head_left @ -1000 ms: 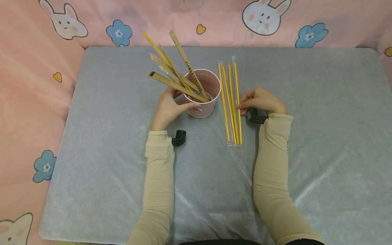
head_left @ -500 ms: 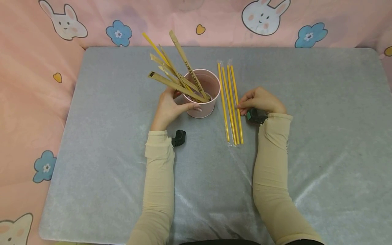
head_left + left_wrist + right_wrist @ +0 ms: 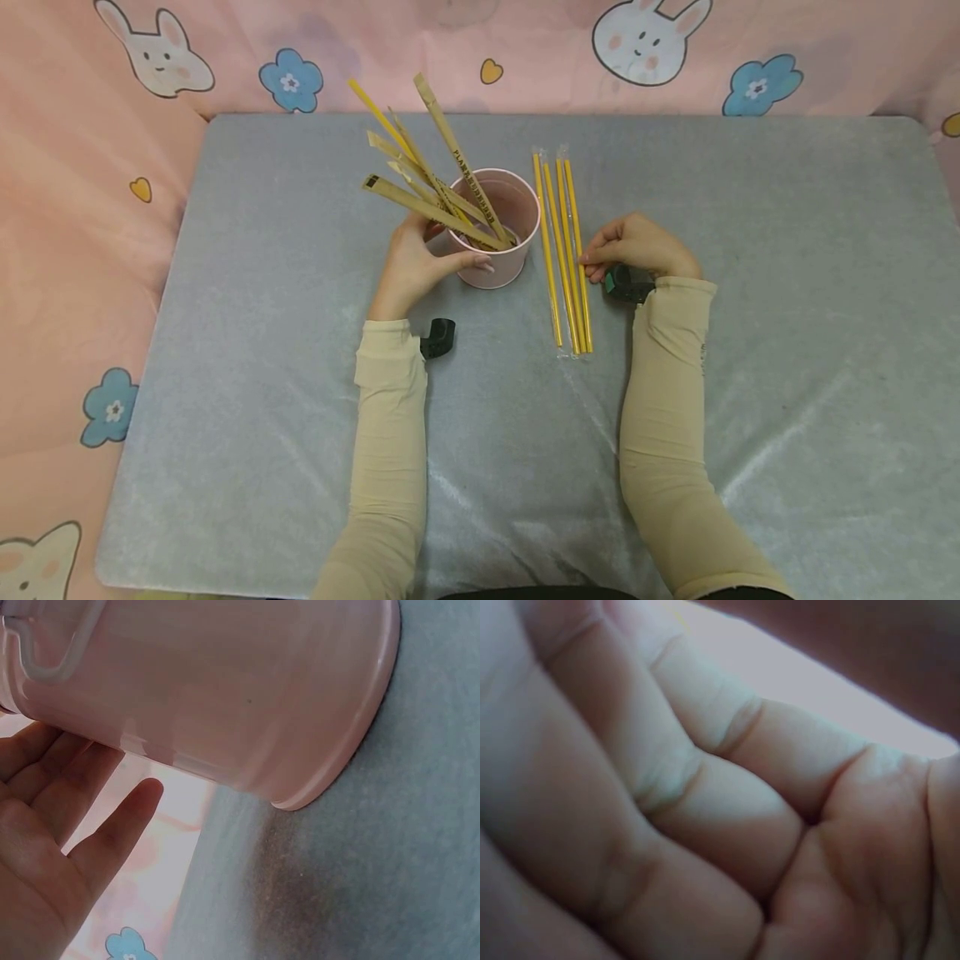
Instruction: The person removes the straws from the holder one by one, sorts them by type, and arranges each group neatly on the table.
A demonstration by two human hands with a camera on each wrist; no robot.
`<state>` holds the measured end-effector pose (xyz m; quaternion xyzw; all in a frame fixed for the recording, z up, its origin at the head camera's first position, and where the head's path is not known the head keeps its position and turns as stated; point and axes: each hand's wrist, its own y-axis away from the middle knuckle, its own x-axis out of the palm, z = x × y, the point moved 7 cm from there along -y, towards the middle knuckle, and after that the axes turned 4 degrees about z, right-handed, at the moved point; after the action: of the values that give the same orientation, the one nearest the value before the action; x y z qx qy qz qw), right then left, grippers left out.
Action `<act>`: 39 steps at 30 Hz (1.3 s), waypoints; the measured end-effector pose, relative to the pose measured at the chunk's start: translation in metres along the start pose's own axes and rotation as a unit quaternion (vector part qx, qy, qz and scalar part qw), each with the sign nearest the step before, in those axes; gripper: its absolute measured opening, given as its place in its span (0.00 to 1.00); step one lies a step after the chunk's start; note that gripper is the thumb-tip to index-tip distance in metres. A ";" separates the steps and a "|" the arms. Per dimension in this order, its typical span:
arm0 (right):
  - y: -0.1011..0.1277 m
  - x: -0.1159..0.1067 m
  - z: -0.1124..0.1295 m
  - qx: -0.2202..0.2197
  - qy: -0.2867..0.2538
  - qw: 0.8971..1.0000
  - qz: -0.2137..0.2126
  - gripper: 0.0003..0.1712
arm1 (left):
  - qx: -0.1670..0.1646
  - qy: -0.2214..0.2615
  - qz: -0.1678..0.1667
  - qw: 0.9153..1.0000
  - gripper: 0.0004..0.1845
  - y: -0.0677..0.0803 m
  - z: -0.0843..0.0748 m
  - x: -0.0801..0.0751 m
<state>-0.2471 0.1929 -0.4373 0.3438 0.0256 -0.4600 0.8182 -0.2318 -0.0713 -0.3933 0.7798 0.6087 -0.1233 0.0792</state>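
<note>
A pink metal bucket (image 3: 501, 273) stands on the grey cloth, holding several paper-wrapped straws (image 3: 415, 200) and a yellow straw (image 3: 377, 112), all leaning mostly left. My left hand (image 3: 412, 271) grips the bucket from its left side, thumb across the front near the rim. In the left wrist view, fingers go behind the bucket wall (image 3: 225, 697). To the bucket's right, several yellow straws in clear wrappers lie side by side. My right hand (image 3: 641, 246) pinches the rightmost wrapped straw (image 3: 587, 321) between thumb and fingers. Curled fingers (image 3: 652, 750) fill the right wrist view, hiding the straw.
Grey cloth (image 3: 787, 358) covers the table. Pink curtain (image 3: 405, 42) with rabbits and flowers hangs along the back and left edges. Both wrists carry small black cameras, the left camera (image 3: 439, 337) beside the sleeve.
The rightmost straw's top end has shifted left and slightly toward me, so it lies closer against its neighbours. My left hand and the bucket have stayed put.
</note>
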 end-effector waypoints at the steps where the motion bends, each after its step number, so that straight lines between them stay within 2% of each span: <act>1: 0.000 0.000 0.000 -0.001 0.000 1.000 -0.001 0.13 | 0.000 0.000 0.000 1.000 0.40 0.000 0.000 0.000; 14: 0.003 -0.004 0.003 -0.022 -0.030 0.999 -0.037 0.13 | 0.008 0.006 0.004 1.000 0.40 0.000 -0.001 0.000; 32: 0.003 -0.011 0.007 -0.039 -0.011 0.995 -0.092 0.13 | 0.013 0.014 0.002 1.000 0.39 -0.001 -0.001 0.000; 39: 0.005 -0.011 0.009 -0.044 -0.022 0.994 -0.102 0.14 | 0.010 0.010 0.003 1.000 0.39 -0.001 -0.001 0.000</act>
<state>-0.2521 0.1977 -0.4236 0.2931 0.0623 -0.5467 0.7818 -0.2326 -0.0710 -0.3923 0.7834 0.6061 -0.1211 0.0654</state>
